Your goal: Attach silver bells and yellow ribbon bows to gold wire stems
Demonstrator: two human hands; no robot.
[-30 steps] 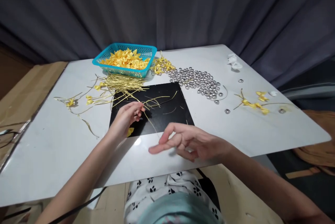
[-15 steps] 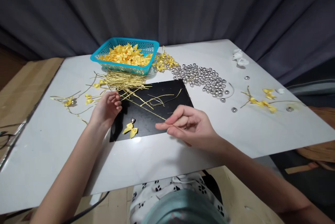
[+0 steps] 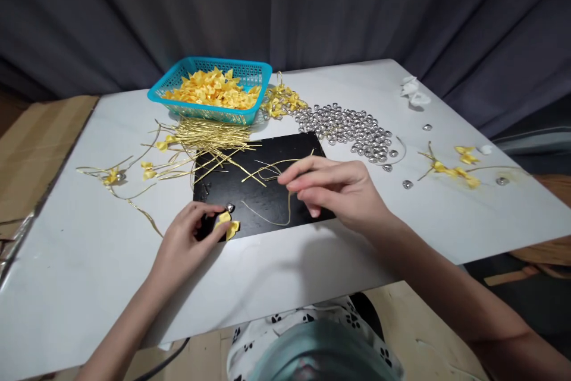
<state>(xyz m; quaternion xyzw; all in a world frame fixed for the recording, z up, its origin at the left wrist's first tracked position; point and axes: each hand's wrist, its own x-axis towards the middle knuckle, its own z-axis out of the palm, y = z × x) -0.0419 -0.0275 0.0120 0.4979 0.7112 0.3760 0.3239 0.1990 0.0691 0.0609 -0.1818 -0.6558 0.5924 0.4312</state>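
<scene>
My right hand (image 3: 336, 188) is closed in a pinch over the black mat. From its fingertips a thin gold cord (image 3: 273, 224) hangs in a loose curve, its free end toward the left. Low on the mat's left side, my left hand (image 3: 196, 226) reaches in with thumb and index finger apart. Its thumb lies over a yellow ribbon bow (image 3: 232, 229), partly hiding it. A small silver heart-shaped bead (image 3: 230, 207) sits just beyond the index fingertip. Under both hands is the black mat (image 3: 263, 214), with several gold cord pieces across its upper part.
Behind stands a blue basket (image 3: 154, 95) of yellow bows, with a bundle of gold cords (image 3: 209, 134) before it. Silver beads (image 3: 352, 131) are heaped right of centre, beside a pile of finished-looking bow pieces (image 3: 285, 100). Loose bows (image 3: 457, 176) lie far right on the white table (image 3: 276, 274).
My left hand has come down toward me from the cord bundle to the bow and bead. My right hand has risen slightly; the cord, formerly stretched straight, now hangs slack.
</scene>
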